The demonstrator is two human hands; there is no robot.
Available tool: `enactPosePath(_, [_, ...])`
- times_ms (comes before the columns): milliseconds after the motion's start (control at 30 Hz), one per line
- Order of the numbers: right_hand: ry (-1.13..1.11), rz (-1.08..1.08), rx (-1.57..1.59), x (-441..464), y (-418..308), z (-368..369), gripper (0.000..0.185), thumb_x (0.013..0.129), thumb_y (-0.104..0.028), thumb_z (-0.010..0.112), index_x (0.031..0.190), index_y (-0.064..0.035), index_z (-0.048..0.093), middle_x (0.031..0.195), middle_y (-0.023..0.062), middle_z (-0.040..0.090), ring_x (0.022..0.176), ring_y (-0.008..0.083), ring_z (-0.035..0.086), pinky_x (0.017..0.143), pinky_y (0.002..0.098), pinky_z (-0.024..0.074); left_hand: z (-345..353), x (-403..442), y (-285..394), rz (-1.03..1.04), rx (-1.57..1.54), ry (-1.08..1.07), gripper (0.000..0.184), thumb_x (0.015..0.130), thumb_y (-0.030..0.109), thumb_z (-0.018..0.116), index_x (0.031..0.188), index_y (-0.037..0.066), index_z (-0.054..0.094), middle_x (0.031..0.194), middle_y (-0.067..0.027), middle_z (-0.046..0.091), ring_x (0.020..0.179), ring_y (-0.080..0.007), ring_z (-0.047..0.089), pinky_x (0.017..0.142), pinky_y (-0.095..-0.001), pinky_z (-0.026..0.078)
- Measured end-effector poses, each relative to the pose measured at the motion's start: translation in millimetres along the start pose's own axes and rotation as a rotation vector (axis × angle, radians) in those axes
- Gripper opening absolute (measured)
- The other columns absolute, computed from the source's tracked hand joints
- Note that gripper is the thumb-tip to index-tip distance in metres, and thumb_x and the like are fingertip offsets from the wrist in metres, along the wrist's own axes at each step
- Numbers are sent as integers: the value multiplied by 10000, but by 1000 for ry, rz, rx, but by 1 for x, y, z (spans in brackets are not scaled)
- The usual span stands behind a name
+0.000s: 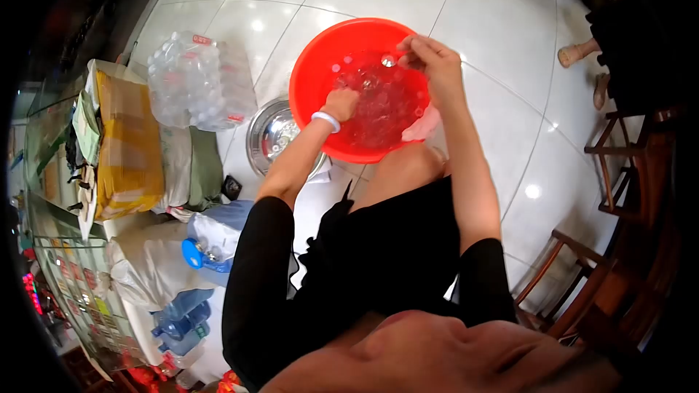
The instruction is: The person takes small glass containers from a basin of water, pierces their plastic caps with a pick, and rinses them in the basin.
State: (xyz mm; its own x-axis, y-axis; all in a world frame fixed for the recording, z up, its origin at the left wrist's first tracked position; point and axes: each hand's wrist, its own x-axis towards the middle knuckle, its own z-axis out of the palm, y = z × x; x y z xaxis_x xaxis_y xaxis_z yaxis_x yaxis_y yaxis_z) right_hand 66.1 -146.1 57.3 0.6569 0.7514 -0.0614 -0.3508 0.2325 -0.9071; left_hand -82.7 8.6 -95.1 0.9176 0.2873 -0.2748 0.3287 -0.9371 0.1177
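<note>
A red plastic basin [307, 58] on the floor holds water with bubbles and clear, shiny shapes in it that I cannot name. My left hand [341, 104], with a white bangle at the wrist, is closed low inside the basin at the water; what its fingers grip is hidden. My right hand [435, 62] is raised over the basin's upper right rim, fingers bent and pressed together. Near its fingertips a small round shiny thing [388, 61] shows, but contact is unclear. A pink cloth or glove [422, 125] hangs over the right rim.
A steel bowl [256, 147] stands left of the basin, near a plastic-wrapped pack of bottles [196, 80]. Further left are a taped yellow carton [129, 145] and a large water jug [222, 236]. Wooden chairs [564, 276] and another person's feet [579, 52] are at the right.
</note>
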Motion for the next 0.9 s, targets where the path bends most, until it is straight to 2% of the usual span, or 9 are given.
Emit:
enactPosePath(100, [42, -19, -30, -5, -6, 3, 154, 819, -91, 544, 873, 29, 623, 790, 90, 630, 643, 128, 565, 626, 235, 461, -7, -4, 7, -105, -447, 187, 199, 694, 108, 568, 851, -12, 594, 836, -209, 610, 766, -324, 605, 640, -421, 486])
enactPosePath(200, [41, -29, -25, -2, -3, -4, 155, 820, -91, 544, 880, 27, 624, 770, 83, 630, 628, 118, 551, 612, 230, 456, -66, -16, -2, -38, -1601, 58, 339, 712, 90, 575, 1038, 16, 520, 814, -172, 614, 698, -255, 613, 547, -345, 479])
enactPosePath(233, [74, -17, -16, -1, -2, -3, 155, 820, -90, 542, 879, 27, 624, 765, 82, 629, 624, 114, 547, 606, 230, 454, -59, -12, -8, -51, -1593, 58, 339, 712, 90, 575, 1038, 16, 520, 814, -172, 614, 698, -255, 613, 547, -345, 479])
enactPosePath(300, [26, 1, -4, -2, 1, 3, 156, 823, -90, 539, 875, 30, 623, 765, 83, 628, 616, 107, 538, 592, 224, 446, -23, -14, -15, 107, 217, -22, 297, 736, 119, 597, 1008, 18, 532, 820, -102, 625, 692, -169, 608, 543, -276, 468])
enactPosePath(367, [88, 19, -89, -4, -2, 6, 170, 832, -94, 532, 909, 38, 605, 787, 84, 621, 612, 107, 514, 604, 234, 441, -29, -23, -24, 39, 46, 147, 258, 745, 129, 632, 958, 14, 542, 817, -43, 618, 689, -105, 591, 561, -234, 459])
enactPosePath(467, [67, 16, -79, -5, -2, 2, 173, 835, -95, 528, 910, 43, 601, 796, 84, 616, 616, 107, 504, 597, 221, 426, -46, -60, -37, -199, -1082, 708, 282, 731, 59, 660, 968, -5, 523, 807, -43, 600, 715, -97, 575, 636, -230, 463])
enactPosePath(633, [95, 38, -73, 0, 13, 1, 153, 825, -82, 535, 884, 32, 618, 774, 83, 629, 595, 88, 505, 583, 211, 423, 32, -121, -129, -766, -1114, 1179, 255, 669, 111, 705, 824, -1, 537, 718, -58, 551, 632, -152, 506, 586, -281, 428])
enactPosePath(767, [73, 59, -156, -4, 10, 16, 146, 825, -80, 533, 873, 21, 627, 775, 72, 629, 604, 90, 491, 590, 208, 414, 228, -164, -174, -990, -749, 605, 372, 564, 127, 736, 868, -2, 565, 767, -140, 581, 715, -291, 558, 698, -370, 442])
enactPosePath(900, [93, 45, -176, 0, 18, 11, 144, 826, -79, 529, 863, 12, 634, 774, 66, 631, 604, 91, 493, 589, 206, 415, 241, -166, -109, -1131, -616, 148, 610, 528, 151, 778, 1065, -1, 532, 969, -182, 602, 921, -315, 573, 813, -362, 451])
